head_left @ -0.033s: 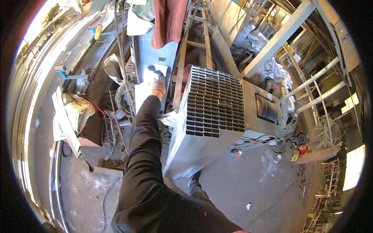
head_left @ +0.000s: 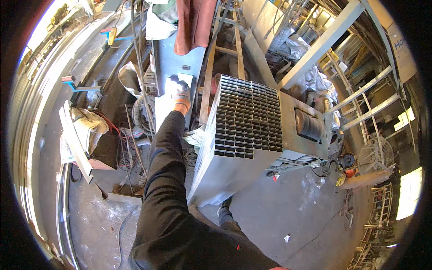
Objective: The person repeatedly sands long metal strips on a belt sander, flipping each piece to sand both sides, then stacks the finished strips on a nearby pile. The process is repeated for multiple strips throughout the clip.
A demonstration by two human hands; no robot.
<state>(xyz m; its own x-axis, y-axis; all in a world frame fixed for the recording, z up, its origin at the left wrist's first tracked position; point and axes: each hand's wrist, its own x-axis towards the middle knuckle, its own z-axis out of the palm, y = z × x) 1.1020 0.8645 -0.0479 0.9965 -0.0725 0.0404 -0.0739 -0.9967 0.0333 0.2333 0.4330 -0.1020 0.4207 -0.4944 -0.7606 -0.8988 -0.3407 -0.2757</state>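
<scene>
My left arm, in a black sleeve, stretches forward over a grey metal channel (head_left: 189,56). At its end is my left hand (head_left: 181,98), in a work glove with an orange cuff and dark fingers. It rests at a brightly glaring flat piece (head_left: 164,108) on the channel. The fingers look curled, but the glare hides what they hold. To the right of the arm stands a tall stack of rectangular metal tubes (head_left: 247,119), open ends up. My right hand is not recognisable; only a small reddish patch shows at the lower edge.
A brown cloth (head_left: 193,27) drapes over the channel's far end. A wooden ladder (head_left: 226,51) lies beyond the stack. On the right are a machine housing with a reel (head_left: 308,125) and a fan (head_left: 377,156). A cable (head_left: 121,234) trails over the floor at left.
</scene>
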